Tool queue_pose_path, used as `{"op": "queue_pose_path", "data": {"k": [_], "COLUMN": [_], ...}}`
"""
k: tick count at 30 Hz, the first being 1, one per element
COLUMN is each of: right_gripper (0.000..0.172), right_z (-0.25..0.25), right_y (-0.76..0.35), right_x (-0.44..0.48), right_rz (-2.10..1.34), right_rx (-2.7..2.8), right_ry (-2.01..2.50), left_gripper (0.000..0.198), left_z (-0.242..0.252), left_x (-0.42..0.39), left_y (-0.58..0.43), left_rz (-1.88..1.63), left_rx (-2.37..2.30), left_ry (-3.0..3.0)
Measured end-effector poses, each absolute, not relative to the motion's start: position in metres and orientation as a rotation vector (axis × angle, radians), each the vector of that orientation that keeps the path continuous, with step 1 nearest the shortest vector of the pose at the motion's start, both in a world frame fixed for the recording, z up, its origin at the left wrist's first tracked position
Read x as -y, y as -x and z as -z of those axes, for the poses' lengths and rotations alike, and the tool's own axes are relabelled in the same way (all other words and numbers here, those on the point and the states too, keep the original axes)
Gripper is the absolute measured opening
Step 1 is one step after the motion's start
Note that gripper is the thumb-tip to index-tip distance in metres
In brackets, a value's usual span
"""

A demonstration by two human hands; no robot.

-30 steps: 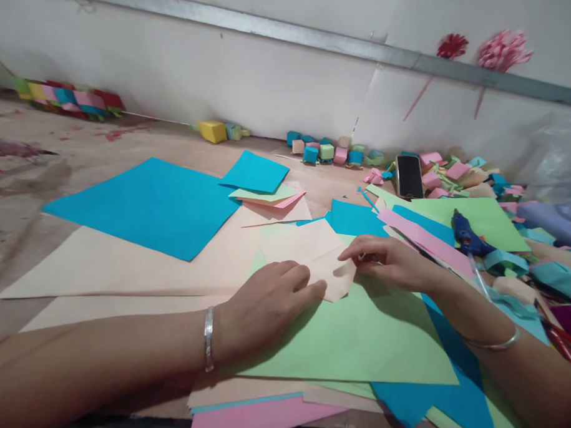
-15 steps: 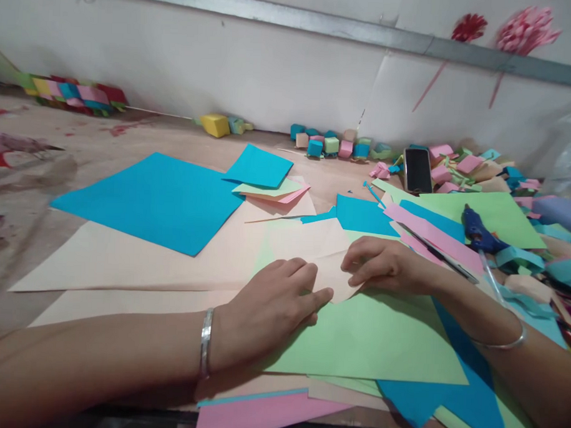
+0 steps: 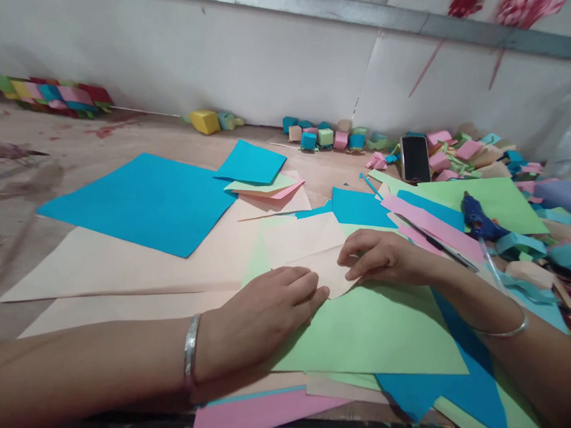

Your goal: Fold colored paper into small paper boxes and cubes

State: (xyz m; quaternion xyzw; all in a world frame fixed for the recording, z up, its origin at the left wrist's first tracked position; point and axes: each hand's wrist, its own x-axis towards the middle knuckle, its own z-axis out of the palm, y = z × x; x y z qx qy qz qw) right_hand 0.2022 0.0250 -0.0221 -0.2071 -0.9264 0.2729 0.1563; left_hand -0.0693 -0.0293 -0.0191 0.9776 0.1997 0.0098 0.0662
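A small cream sheet of paper [image 3: 328, 270], with a fold along its far side, lies over a light green sheet [image 3: 379, 342]. My left hand [image 3: 267, 319] rests at the paper's left edge with its fingers closed and curled over it; the fingertips are partly hidden. At the right edge, my right hand [image 3: 382, 258] pinches the paper between thumb and fingers. Just beyond, a flat cream piece [image 3: 306, 233] lies on the table. Bright blue paper [image 3: 140, 203] is spread to the left, and a smaller blue square [image 3: 252, 161] tops a little stack.
A blue glue gun [image 3: 479, 221], a pen [image 3: 434, 241] and pink strips [image 3: 453, 235] lie right of my hands. Behind them are a phone [image 3: 415, 159] and a heap of folded paper pieces [image 3: 470, 148]. Small paper cubes [image 3: 325, 137] line the wall.
The view has shifted slightly, so the table things sit a little further left. Both hands keep hold of the cream paper, and my left thumb has drawn back slightly.
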Motion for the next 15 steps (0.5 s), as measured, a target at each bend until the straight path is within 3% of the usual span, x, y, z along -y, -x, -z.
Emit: {"op": "queue_pose_path", "data": {"k": [5, 15], "right_gripper": [0.013, 0.013], "right_z": [0.025, 0.028], "right_y": [-0.203, -0.205], "right_x": [-0.026, -0.027], "right_rz": [-0.760, -0.780], "right_rx": [2.633, 2.597], "right_ry": [0.551, 0.543], "left_gripper": [0.028, 0.024], "left_z": [0.020, 0.000], "left_x": [0.026, 0.025], "left_y": [0.066, 0.066], "left_rz": [-0.008, 0.067], "left_rx": [-0.599, -0.485], "left_ry": [-3.018, -2.905]}}
